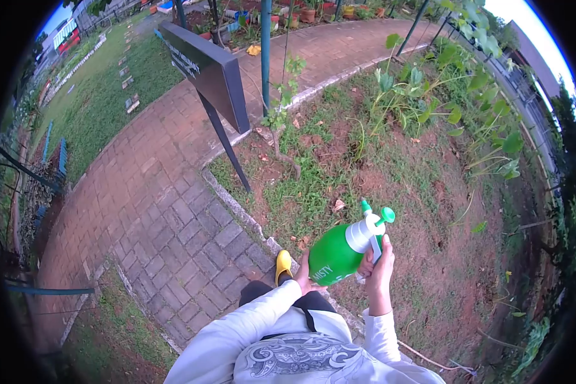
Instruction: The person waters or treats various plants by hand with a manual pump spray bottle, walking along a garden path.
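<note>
A green pump spray bottle (335, 253) with a white collar, a green pump knob and a green nozzle is held tilted in front of my body. White lettering, "MISTY", shows on its side. My right hand (381, 267) is wrapped round the handle just below the white collar. At the bottle's base, my left hand (303, 274) cups the bottom from the left, its fingers mostly hidden behind the bottle. The nozzle points away from me, over the garden bed.
A yellow shoe (283, 264) stands by the kerb (240, 211) between the brick path (192, 249) and the planted bed (409, 192). Ahead are a dark sign (214, 70) on slanted legs and a green post (266, 57). Leafy plants (422, 96) grow at the right.
</note>
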### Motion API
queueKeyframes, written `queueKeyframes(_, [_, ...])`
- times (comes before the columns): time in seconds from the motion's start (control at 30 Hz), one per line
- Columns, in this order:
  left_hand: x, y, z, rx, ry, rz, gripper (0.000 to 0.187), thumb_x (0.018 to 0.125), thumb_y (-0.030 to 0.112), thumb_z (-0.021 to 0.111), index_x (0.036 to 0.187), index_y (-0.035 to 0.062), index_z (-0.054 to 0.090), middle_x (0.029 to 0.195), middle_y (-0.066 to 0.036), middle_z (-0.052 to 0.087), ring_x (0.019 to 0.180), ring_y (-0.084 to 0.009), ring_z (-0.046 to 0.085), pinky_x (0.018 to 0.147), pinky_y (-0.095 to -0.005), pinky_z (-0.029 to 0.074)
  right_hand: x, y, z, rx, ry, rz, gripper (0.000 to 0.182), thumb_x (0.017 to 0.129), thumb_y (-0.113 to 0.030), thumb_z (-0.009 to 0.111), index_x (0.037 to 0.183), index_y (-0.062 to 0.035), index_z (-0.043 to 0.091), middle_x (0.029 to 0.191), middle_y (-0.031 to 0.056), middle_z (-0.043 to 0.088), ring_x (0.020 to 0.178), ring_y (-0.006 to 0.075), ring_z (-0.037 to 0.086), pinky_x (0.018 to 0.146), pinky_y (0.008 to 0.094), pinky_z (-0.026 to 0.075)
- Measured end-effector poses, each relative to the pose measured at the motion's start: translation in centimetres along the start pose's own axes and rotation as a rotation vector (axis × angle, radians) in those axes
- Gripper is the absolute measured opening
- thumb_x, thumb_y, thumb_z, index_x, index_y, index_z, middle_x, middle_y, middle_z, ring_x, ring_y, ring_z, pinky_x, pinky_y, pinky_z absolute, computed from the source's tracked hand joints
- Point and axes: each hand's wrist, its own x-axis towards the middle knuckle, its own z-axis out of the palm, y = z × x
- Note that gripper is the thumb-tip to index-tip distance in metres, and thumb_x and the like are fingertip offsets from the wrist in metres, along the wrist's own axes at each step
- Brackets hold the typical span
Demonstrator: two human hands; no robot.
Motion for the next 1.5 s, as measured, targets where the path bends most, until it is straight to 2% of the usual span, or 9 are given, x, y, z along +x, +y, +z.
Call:
queueKeyframes(0.07, [0.5,2.7,2.3,0.023,0.062,-0.019,0.084,0.070,0.075,0.020,0.130,0.0177,0.024,0.128,-0.011,0.035,0.114,-0.0315,0.036,0.091,-0.0505,0.030,2.0,-0.9,0.3,0.022,-0.017,-0.002,0.049,0.084,-0.047,0.036,0.053,-0.0098,0.032,0.038,-0.0025,0.024,0.030,0.0083,0.021,0.030,0.0226,0.017])
queueKeyframes(0.33, [3.1,7.9,5.7,-0.013,-0.029,0.013,0.081,0.070,0.074,0.025,0.131,0.0211,0.018,0.128,-0.013,0.033,0.111,-0.0328,0.039,0.088,-0.0526,0.033,7.3,-4.7,2.2,-0.023,0.006,-0.018,0.049,0.085,-0.048,0.034,0.053,-0.0105,0.032,0.038,-0.0031,0.023,0.030,0.0081,0.019,0.031,0.0226,0.015])
queueKeyframes(0.43, [3.7,9.1,6.6,-0.052,0.030,-0.024,0.082,0.071,0.073,0.022,0.130,0.0172,0.023,0.128,-0.013,0.033,0.116,-0.0308,0.035,0.093,-0.0524,0.027,8.3,-5.4,2.4,-0.041,0.029,-0.026,0.050,0.085,-0.049,0.032,0.053,-0.0108,0.032,0.038,-0.0033,0.023,0.030,0.0078,0.018,0.030,0.0234,0.014])
queueKeyframes(0.67, [4.7,10.7,8.5,-0.110,-0.092,-0.076,0.081,0.072,0.072,0.027,0.131,0.0171,0.020,0.130,-0.011,0.030,0.118,-0.0279,0.033,0.094,-0.0525,0.026,10.2,-9.1,3.3,-0.152,0.051,0.001,0.050,0.086,-0.048,0.029,0.052,-0.0113,0.032,0.037,-0.0038,0.024,0.029,0.0073,0.019,0.030,0.0225,0.015])
queueKeyframes(0.87, [5.9,13.3,8.8,-0.127,-0.235,-0.123,0.082,0.072,0.071,0.029,0.131,0.0158,0.020,0.131,-0.010,0.030,0.118,-0.0257,0.034,0.095,-0.0506,0.027,12.4,-11.2,6.5,-0.255,0.178,-0.021,0.049,0.086,-0.047,0.031,0.053,-0.0111,0.033,0.037,-0.0042,0.024,0.030,0.0063,0.019,0.030,0.0215,0.014])
queueKeyframes(1.0, [6.4,17.1,7.7,-0.115,-0.229,-0.129,0.080,0.073,0.070,0.029,0.130,0.0156,0.021,0.130,-0.010,0.032,0.117,-0.0258,0.035,0.095,-0.0498,0.028,16.1,-10.9,7.8,-0.199,0.030,0.004,0.049,0.086,-0.047,0.031,0.053,-0.0109,0.033,0.038,-0.0044,0.025,0.030,0.0059,0.019,0.030,0.0211,0.015])
queueKeyframes(1.2, [10.1,22.4,3.5,-0.186,-0.101,0.081,0.077,0.075,0.067,0.031,0.130,0.0136,0.019,0.129,-0.013,0.029,0.115,-0.0295,0.033,0.095,-0.0466,0.027,24.5,-8.8,14.2,-0.165,-0.036,0.084,0.048,0.083,-0.046,0.039,0.054,-0.0081,0.038,0.040,-0.0032,0.029,0.031,0.0069,0.026,0.031,0.0215,0.019])
queueKeyframes(1.33, [12.8,26.0,2.1,-0.329,0.020,0.229,0.069,0.080,0.060,0.032,0.129,0.0123,0.021,0.130,-0.013,0.026,0.119,-0.0305,0.026,0.098,-0.0465,0.022,31.9,-5.9,19.2,-0.177,-0.106,0.144,0.047,0.080,-0.046,0.043,0.055,-0.0068,0.038,0.042,-0.0014,0.033,0.033,0.0088,0.030,0.032,0.0238,0.025])
queueKeyframes(1.5, [16.0,30.5,0.4,-0.467,0.068,0.362,0.058,0.084,0.051,0.036,0.125,0.0117,0.026,0.128,-0.014,0.028,0.119,-0.0289,0.026,0.098,-0.0458,0.024,39.8,-3.0,24.7,-0.280,-0.139,0.134,0.048,0.079,-0.047,0.042,0.058,-0.0044,0.039,0.044,0.0008,0.035,0.034,0.0116,0.033,0.033,0.0265,0.028])
